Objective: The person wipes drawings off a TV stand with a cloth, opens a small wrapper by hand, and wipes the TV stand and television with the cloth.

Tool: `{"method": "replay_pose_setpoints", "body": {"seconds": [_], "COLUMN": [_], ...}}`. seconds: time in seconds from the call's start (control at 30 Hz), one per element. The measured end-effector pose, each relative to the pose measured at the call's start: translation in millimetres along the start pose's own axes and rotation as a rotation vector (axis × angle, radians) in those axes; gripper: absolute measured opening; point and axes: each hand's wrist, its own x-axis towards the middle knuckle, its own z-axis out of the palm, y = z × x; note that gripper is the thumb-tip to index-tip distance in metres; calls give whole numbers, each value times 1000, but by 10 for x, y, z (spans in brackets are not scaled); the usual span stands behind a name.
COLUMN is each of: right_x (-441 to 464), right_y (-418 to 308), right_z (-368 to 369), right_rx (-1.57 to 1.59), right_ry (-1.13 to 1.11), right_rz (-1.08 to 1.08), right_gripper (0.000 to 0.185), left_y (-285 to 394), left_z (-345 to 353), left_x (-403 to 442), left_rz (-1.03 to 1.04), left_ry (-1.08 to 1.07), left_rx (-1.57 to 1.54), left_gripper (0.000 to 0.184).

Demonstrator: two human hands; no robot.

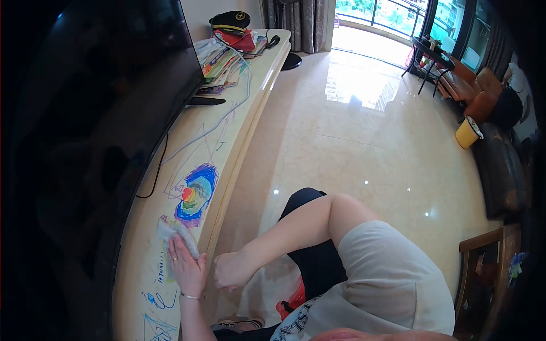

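On the long cream cabinet top (136, 284), my left hand (187, 270) presses a crumpled white cloth (181, 234) flat under its fingers. A ring and a bracelet show on that hand. Just beyond the cloth is a drawn patch of blue, purple, green and red (199, 193). Blue scribbles (156, 327) and small dark marks mark the surface nearer to me. My right hand (233, 271) is curled into a fist beside the cabinet's front edge, apart from the cloth. Nothing sticks out of it.
A large black TV (85, 142) stands along the left on the cabinet. A grey cable (247, 85) runs past stacked books (222, 65) and a black cap (230, 21). Across the tiled floor are a yellow bin (467, 133) and a dark sofa (497, 176).
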Motion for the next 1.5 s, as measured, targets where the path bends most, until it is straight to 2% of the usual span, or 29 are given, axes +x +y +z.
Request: {"method": "replay_pose_setpoints", "body": {"seconds": [0.1,0.27,0.4,0.47,0.5,0.6,0.8,0.9,1.1,1.3,1.4,1.5], "right_x": [53,119,180,154,134,101,-69,-225,-428,-1029,-1072,-1045], "right_y": [10,-32,-29,-40,-37,69,124,94,284,32,195,209], "right_z": [55,14,40,-8,-42,-38,-302,-405,-373,-590,-553,-595], "right_rx": [-64,-84,-89,-72,-64,-111,-213,-136,-175,-128,-140,-138], "right_ry": [-11,-56,-52,-64,-68,-71,73,270,255,373,423,354], "right_rz": [-20,-44,-42,-17,1,42,154,234,390,479,529,562], "right_gripper": [30,32,33,33,33,35,32,33,40,33,34,34], "left_y": [-182,-957,-1780,-2611,-2753,-2206,-941,-376,644,1252,1309,1262], "left_z": [-13,-94,-421,-381,-440,-545,-166,126,491,610,634,613], "left_x": [23,-258,-881,-1446,-1589,-1282,-92,393,857,918,926,942], "left_rz": [28,-241,-601,-735,-785,-729,-263,-44,272,430,441,424], "left_ry": [-44,-104,-19,113,132,73,-11,-45,-120,-171,-191,-199], "left_rx": [89,169,102,74,90,206,237,203,127,72,74,86], "left_gripper": [71,66,67,59,59,60,60,61,61,62,63,63]}}
